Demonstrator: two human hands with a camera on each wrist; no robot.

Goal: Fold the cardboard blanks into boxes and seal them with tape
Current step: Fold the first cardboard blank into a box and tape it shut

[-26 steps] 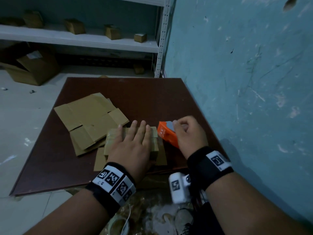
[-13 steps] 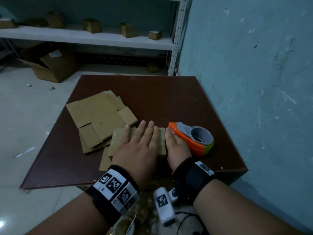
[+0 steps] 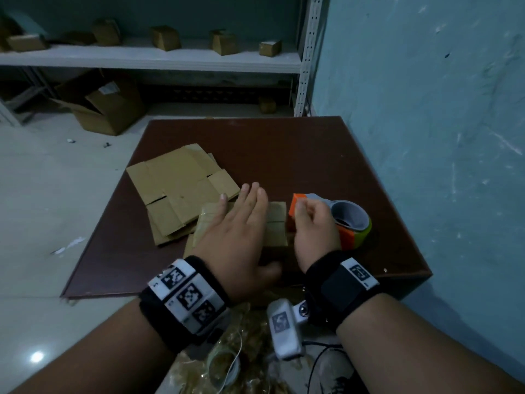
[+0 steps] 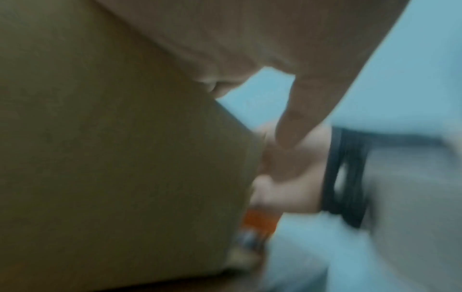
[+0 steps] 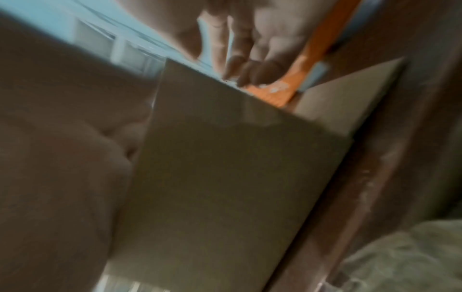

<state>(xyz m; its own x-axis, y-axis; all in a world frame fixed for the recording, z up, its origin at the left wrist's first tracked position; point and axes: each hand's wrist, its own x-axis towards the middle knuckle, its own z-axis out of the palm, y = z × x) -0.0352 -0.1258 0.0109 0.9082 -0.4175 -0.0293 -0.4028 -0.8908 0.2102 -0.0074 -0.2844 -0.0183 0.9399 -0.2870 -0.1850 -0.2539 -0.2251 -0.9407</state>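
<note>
Half a second on, my right hand (image 3: 314,226) has left the box's edge and now curls its fingers onto the orange nose of the tape dispenser (image 3: 339,220), which sits on the table (image 3: 312,155) just right of the box (image 3: 275,223). My left hand (image 3: 241,223) lies flat, fingers straight, pinning the box lid near the table's front edge. The dispenser's long axis runs away to the right, so the tape looks set to be drawn leftward across the lid.

A folded brown cardboard box (image 3: 274,223) sits beside flat blanks (image 3: 179,189) (stacked loosely) and an orange tape dispenser (image 3: 346,223).
</note>
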